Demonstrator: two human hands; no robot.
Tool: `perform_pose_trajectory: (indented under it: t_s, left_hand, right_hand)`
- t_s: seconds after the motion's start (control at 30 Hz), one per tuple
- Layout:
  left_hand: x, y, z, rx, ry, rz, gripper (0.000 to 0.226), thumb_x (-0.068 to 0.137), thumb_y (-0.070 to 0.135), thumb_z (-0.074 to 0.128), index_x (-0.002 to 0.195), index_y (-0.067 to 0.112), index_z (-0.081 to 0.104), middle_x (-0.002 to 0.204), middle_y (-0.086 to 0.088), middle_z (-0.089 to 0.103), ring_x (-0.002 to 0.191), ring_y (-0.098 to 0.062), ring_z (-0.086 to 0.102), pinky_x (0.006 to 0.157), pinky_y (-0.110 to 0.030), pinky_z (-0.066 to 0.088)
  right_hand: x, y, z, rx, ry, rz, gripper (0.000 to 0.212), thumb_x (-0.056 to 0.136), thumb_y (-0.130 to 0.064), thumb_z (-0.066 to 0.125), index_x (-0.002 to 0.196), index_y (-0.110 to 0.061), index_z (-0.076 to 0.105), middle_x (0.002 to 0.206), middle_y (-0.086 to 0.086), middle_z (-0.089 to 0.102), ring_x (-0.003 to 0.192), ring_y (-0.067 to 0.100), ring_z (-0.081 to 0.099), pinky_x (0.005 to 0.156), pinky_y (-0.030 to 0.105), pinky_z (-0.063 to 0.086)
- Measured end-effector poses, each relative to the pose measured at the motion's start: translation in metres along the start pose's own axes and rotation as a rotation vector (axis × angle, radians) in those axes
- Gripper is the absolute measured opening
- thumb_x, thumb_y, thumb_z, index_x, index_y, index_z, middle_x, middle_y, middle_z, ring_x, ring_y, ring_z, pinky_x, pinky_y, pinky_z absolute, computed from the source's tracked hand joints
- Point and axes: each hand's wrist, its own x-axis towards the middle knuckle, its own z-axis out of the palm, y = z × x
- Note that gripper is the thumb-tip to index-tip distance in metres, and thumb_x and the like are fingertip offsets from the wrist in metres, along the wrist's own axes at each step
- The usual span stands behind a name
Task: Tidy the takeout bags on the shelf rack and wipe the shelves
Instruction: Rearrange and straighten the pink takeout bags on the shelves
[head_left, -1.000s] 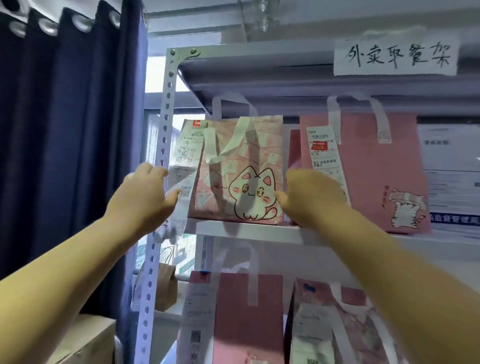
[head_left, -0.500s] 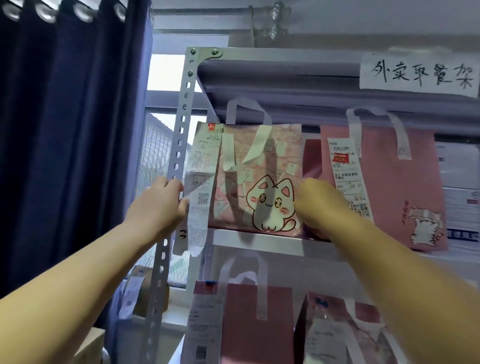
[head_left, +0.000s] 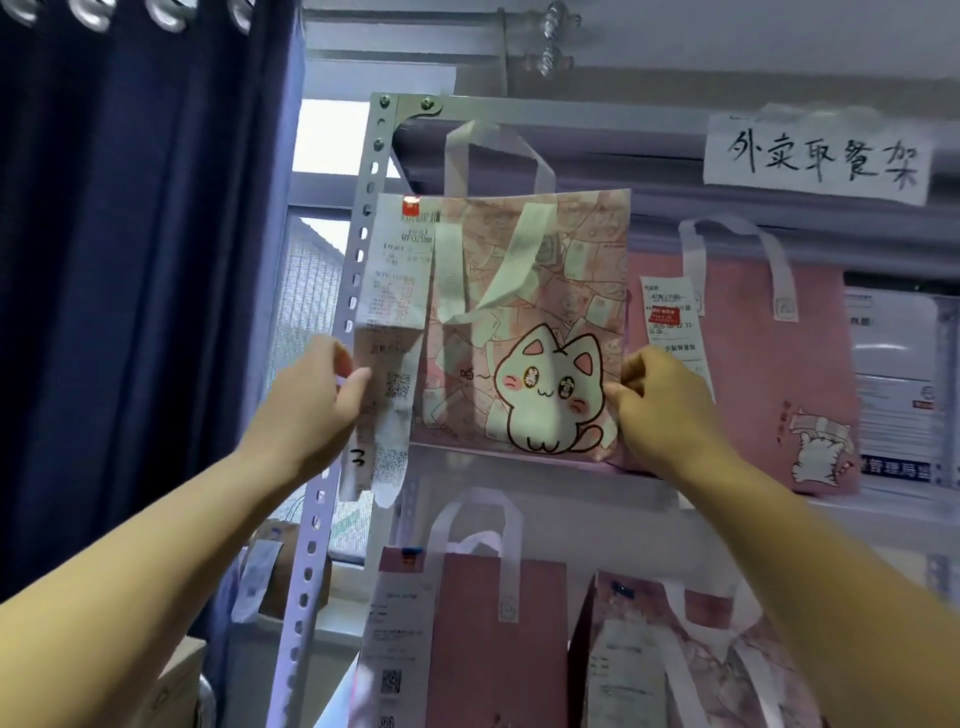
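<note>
Both hands hold the cat bag (head_left: 524, 322) up at the top shelf (head_left: 893, 493). The left hand (head_left: 311, 400) pinches the bag's left edge, with its thumb on the long receipt (head_left: 392, 332) that hangs down the bag's front. The right hand (head_left: 660, 410) grips the bag's right edge. The bag's bottom is right at the shelf's lip, and I cannot tell if it sits there. A pink bag (head_left: 769, 364) stands just right of the cat bag. The receipt looks thin. I think it could rip or come off if the thumb tugs it, or if it snags on the post (head_left: 358, 291) just left of the cat bag. A push to the right could tip the pink bag. If one hand slips, the cat bag could fall on the bags (head_left: 493, 639) below it.
</note>
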Motion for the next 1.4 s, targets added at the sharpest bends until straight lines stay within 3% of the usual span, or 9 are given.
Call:
perform_pose_trajectory:
  t_s: [0.2,0.4,0.53,0.67,0.77,0.87,1.2,1.3,1.4]
  left_hand:
    - [-0.028,0.023,-0.039,-0.126,0.188,0.08,0.01,0.091,0.028,0.053,0.089,0.019,0.049,0.082,0.009,0.058,0.072,-0.004,0.055,0.059,-0.019,0.039]
    - [-0.06,0.062,-0.073,-0.13,0.292,0.093,0.007,0.091,0.022,0.054,0.09,0.022,0.047,0.082,0.008,0.059,0.073,-0.007,0.057,0.058,-0.024,0.042]
    - [-0.088,0.107,-0.086,-0.113,0.341,0.122,0.012,0.092,0.033,0.054,0.091,0.025,0.046,0.082,0.013,0.057,0.072,-0.003,0.056,0.053,-0.023,0.038]
    - [-0.118,0.164,-0.082,-0.14,0.344,0.167,0.02,0.09,0.043,0.053,0.094,0.025,0.045,0.082,0.015,0.057,0.07,-0.002,0.057,0.051,-0.019,0.038]
    - [-0.135,0.208,-0.062,-0.182,0.311,0.181,0.018,0.091,0.038,0.054,0.095,0.023,0.046,0.085,0.009,0.06,0.072,-0.005,0.059,0.049,-0.015,0.041]
    - [-0.151,0.255,-0.033,-0.257,0.264,0.202,0.015,0.091,0.035,0.055,0.094,0.023,0.046,0.085,0.012,0.058,0.071,0.005,0.059,0.048,-0.006,0.043]
    - [-0.167,0.369,0.081,-0.342,0.062,0.339,0.022,0.092,0.03,0.052,0.108,0.016,0.05,0.087,0.012,0.058,0.073,0.004,0.058,0.048,-0.007,0.044]
    - [-0.164,0.389,0.116,-0.373,0.009,0.359,0.018,0.092,0.028,0.052,0.106,0.017,0.049,0.085,0.018,0.056,0.075,0.005,0.058,0.054,-0.012,0.048]
    - [-0.16,0.401,0.151,-0.385,-0.064,0.354,0.016,0.092,0.029,0.052,0.106,0.02,0.047,0.088,0.013,0.059,0.079,-0.004,0.061,0.065,-0.027,0.055]
  right_hand:
    - [-0.027,-0.009,-0.022,0.229,0.094,-0.169,0.007,0.092,-0.015,0.057,0.088,-0.018,0.052,0.076,-0.009,0.057,0.07,0.008,0.056,0.06,0.023,0.044]
    - [-0.052,-0.021,-0.067,0.32,0.188,-0.354,0.011,0.091,-0.009,0.057,0.095,-0.017,0.052,0.077,-0.018,0.052,0.067,-0.011,0.057,0.057,0.002,0.043]
    - [-0.068,-0.013,-0.114,0.329,0.18,-0.441,0.011,0.092,-0.01,0.055,0.103,-0.008,0.055,0.078,-0.016,0.053,0.067,-0.003,0.06,0.058,0.006,0.048]
    - [-0.088,0.009,-0.172,0.286,0.243,-0.487,0.011,0.093,-0.011,0.054,0.103,-0.009,0.055,0.079,-0.024,0.049,0.063,-0.009,0.057,0.055,0.003,0.046]
    - [-0.099,0.04,-0.216,0.222,0.288,-0.45,0.013,0.094,-0.012,0.053,0.103,-0.003,0.057,0.078,-0.021,0.049,0.063,-0.01,0.054,0.053,0.002,0.045]
    - [-0.108,0.077,-0.261,0.162,0.317,-0.387,0.012,0.094,-0.014,0.052,0.103,-0.006,0.056,0.079,-0.022,0.049,0.063,-0.009,0.055,0.051,0.005,0.047]
    - [-0.106,0.187,-0.366,-0.064,0.43,-0.167,0.014,0.094,-0.013,0.052,0.102,-0.004,0.059,0.079,-0.005,0.057,0.063,-0.006,0.051,0.052,0.008,0.038]
    - [-0.099,0.215,-0.381,-0.106,0.451,-0.098,0.015,0.095,-0.014,0.05,0.102,-0.004,0.059,0.078,-0.002,0.058,0.06,-0.005,0.049,0.042,0.006,0.039]
    - [-0.089,0.24,-0.389,-0.113,0.458,-0.024,0.015,0.094,-0.012,0.05,0.103,-0.002,0.059,0.078,0.0,0.057,0.056,0.0,0.048,0.044,-0.002,0.036]
